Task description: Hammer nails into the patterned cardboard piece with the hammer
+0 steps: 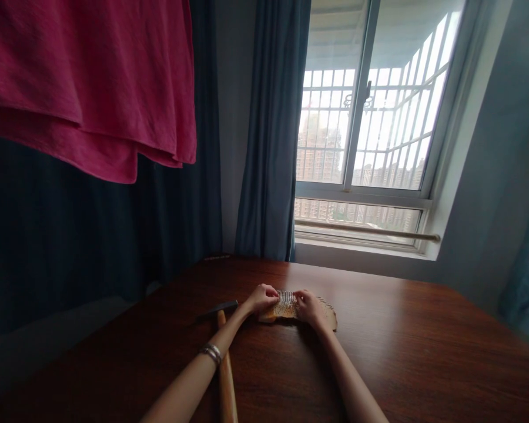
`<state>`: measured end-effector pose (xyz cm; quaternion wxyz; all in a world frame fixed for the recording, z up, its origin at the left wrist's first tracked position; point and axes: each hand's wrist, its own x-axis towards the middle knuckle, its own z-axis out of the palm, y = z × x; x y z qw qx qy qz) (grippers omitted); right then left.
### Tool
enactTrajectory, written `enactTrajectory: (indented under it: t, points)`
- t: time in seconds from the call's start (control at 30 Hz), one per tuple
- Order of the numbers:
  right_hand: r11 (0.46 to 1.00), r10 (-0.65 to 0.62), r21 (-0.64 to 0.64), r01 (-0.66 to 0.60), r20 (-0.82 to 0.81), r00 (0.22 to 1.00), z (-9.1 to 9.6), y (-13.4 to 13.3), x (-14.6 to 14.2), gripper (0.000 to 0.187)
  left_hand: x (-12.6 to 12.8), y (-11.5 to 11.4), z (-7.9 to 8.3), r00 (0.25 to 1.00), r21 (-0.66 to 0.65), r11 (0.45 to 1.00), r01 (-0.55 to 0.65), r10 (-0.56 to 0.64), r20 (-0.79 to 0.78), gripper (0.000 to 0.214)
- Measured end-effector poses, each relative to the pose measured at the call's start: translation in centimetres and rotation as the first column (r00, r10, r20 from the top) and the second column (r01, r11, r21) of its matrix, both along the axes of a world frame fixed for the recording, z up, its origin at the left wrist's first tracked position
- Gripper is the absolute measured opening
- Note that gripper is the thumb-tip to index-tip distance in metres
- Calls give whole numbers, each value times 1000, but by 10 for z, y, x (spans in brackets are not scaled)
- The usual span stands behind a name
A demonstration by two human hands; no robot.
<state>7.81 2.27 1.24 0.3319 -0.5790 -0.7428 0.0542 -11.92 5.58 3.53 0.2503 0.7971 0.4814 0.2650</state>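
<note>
A flat piece of wood [330, 322] with a bark-like edge lies on the brown table, with a row of thin metal nails [285, 295] standing along its far side. At the left end of this row is my left hand [263, 298], thumb and fingers pinched together. My right hand [307, 305] rests over the middle of the wood, its fingers also pinched near the nails. Whatever is between the fingertips is too small to make out. A hammer [228, 388] with a wooden handle and dark metal head lies under my left forearm.
The brown wooden table [405, 352] runs to the wall. Beyond it stand a barred window [361, 141] and a blue curtain [268, 147]. A pink cloth [92, 88] hangs at the upper left. A pale rail [370, 230] crosses the lower window.
</note>
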Motion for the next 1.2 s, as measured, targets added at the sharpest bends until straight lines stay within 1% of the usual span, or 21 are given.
enactTrajectory:
  t: [0.17,0.27,0.5,0.63,0.73,0.87,0.97,1.03,1.1,1.13,1.17,1.2]
  points:
    - [1000,-16,7,16,-19,1000,-4,-1,-5,23,-1,-1,0,1000,43,999,-3,4,-20,32]
    - [1000,-23,11,24,-16,1000,-4,-2,-6,24,-1,-1,0,1000,65,998,-4,6,-30,30]
    - [999,-45,18,46,-19,999,-5,-4,-7,25,-1,-2,-1,999,72,997,-21,24,-42,30]
    - [998,-56,16,57,-36,998,-7,-3,-7,25,0,-1,-3,998,78,995,-56,59,-32,31]
    - [998,-64,-3,64,-66,996,-8,-1,-8,22,1,0,-5,998,52,997,-60,60,8,32]
    - [996,-82,-42,78,-124,989,-7,1,-9,26,3,2,-11,989,6,998,-63,62,135,35]
    - [994,-75,-88,62,-154,985,0,2,-9,24,3,6,-13,974,-3,998,-64,63,219,34]
    - [992,-44,-127,24,-161,986,10,3,-7,23,1,10,-10,968,-3,997,-79,78,238,33]
    - [983,6,-180,-34,-154,988,23,4,-3,23,-3,13,-2,979,-39,997,-70,76,189,30]
    - [974,36,-218,-67,-145,989,29,4,-1,22,-6,15,4,989,-82,996,-43,54,139,28]
    - [958,70,-266,-104,-134,989,36,3,1,21,-9,15,11,997,-152,988,6,5,75,25]
    - [935,106,-326,-141,-122,987,41,1,3,18,-11,15,18,998,-241,969,61,-60,9,23]
